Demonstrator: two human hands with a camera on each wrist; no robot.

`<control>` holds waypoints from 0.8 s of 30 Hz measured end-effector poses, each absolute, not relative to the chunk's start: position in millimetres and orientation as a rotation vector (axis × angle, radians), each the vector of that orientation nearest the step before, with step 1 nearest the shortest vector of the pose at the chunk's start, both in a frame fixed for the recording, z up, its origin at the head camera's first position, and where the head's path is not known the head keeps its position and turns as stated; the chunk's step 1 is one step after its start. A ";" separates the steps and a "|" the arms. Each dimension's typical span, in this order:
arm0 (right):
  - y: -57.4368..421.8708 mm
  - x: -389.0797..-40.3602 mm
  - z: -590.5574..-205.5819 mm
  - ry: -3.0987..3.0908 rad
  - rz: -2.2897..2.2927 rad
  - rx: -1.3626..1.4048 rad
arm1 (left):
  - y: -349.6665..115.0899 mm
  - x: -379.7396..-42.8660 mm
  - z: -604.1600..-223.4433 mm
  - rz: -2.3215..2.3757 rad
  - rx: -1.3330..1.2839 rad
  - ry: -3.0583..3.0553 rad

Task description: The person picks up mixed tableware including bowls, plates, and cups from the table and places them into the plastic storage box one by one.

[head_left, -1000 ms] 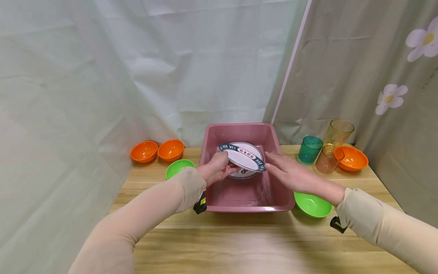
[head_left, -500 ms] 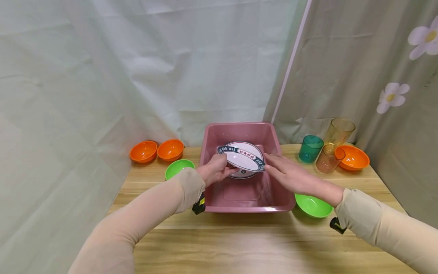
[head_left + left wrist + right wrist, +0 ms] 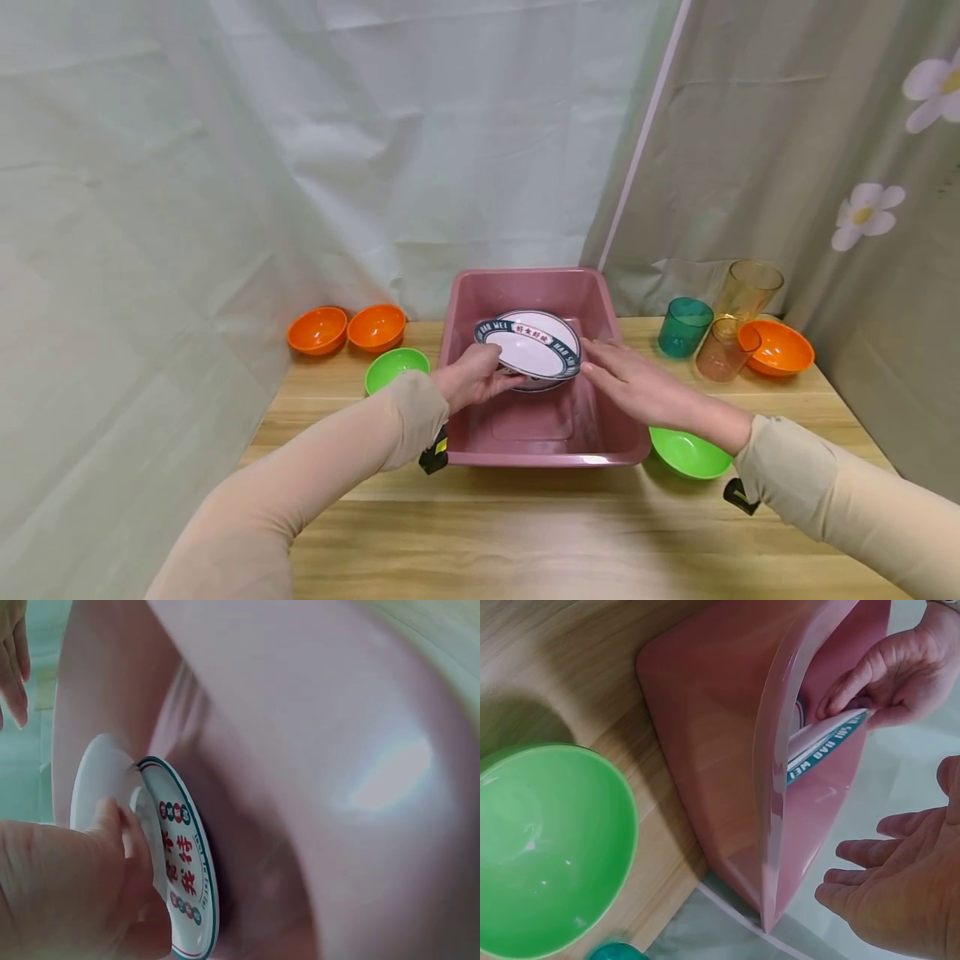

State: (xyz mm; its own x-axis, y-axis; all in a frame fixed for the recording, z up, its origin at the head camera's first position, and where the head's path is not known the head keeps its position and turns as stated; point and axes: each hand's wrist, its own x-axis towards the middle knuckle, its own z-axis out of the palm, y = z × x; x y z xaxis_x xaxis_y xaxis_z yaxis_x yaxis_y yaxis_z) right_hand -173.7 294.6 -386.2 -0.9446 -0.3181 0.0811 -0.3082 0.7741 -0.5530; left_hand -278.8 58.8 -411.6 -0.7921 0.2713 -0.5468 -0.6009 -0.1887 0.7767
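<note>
Since the earlier frame, the held plate (image 3: pixel 531 352) has turned a little flatter, so we see more of its white face, while both hands have hardly moved. In the head view, the left hand (image 3: pixel 474 373) grips this plate at its left side, tilted in front of a second plate (image 3: pixel 561 328), within the basin (image 3: pixel 543 459); the right hand (image 3: pixel 641 383) is stretched near the opposite edge and holds nothing. We judge the work as only partly done: one plate is raised, the other remains in the basin. On the dark band we read "HAO WEI", with red characters 好食好味 in the middle. In the left wrist view, the second plate carries large red characters, but its small green letters are too blurred for us. In the right wrist view, we read "SHI HAO WEI"; a green bowl (image 3: pixel 547 851) stands on the bench (image 3: pixel 600 645).
</note>
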 end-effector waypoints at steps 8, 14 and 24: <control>297.4 -173.8 -388.3 2.952 -0.898 -0.504 | 61.0 -278.7 -411.4 2.009 -0.486 1.499; 298.0 -173.0 -390.4 2.944 -0.889 -0.489 | 63.1 -275.0 -413.9 1.938 -0.457 1.595; 296.8 -172.1 -392.7 2.950 -0.884 -0.493 | 65.2 -268.1 -414.1 1.877 -0.397 1.697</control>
State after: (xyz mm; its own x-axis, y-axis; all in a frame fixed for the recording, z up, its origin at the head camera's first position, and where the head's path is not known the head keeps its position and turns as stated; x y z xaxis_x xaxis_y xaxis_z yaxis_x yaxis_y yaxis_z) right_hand -172.1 296.8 -392.7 -0.9497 -0.3058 0.0678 -0.2927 0.7893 -0.5398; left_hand -268.1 65.2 -414.1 -0.7925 0.2132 -0.5714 -0.5899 -0.0303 0.8069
